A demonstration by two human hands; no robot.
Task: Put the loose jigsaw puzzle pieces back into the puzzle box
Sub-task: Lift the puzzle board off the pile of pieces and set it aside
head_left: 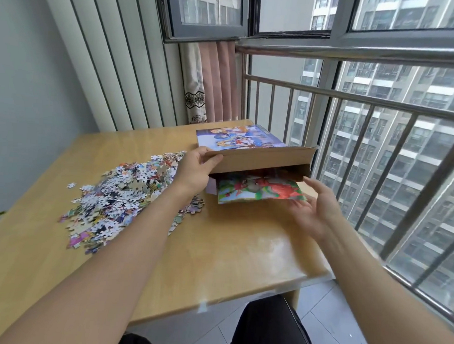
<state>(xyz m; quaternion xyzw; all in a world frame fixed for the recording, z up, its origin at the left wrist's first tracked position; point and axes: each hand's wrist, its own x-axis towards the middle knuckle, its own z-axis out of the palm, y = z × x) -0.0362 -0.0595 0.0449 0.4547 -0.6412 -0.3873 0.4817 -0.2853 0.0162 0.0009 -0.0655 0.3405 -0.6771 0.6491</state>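
Currently: puzzle box (251,143) lies on table (243,241), far side nr window railing (356,99), its brown end flap (263,159) lifted. L hand (194,170) pinches flap's left corner, thumb on top, fingers curled under. Printed picture sheet (259,190) sticks out of box opening, partly resting on table. R hand (312,208) beside sheet's right edge, fingers spread & relaxed, gripping nothing; contact w/ sheet unclear (motion blur). Loose puzzle pieces (119,195) heaped on table, left of box, under L forearm.
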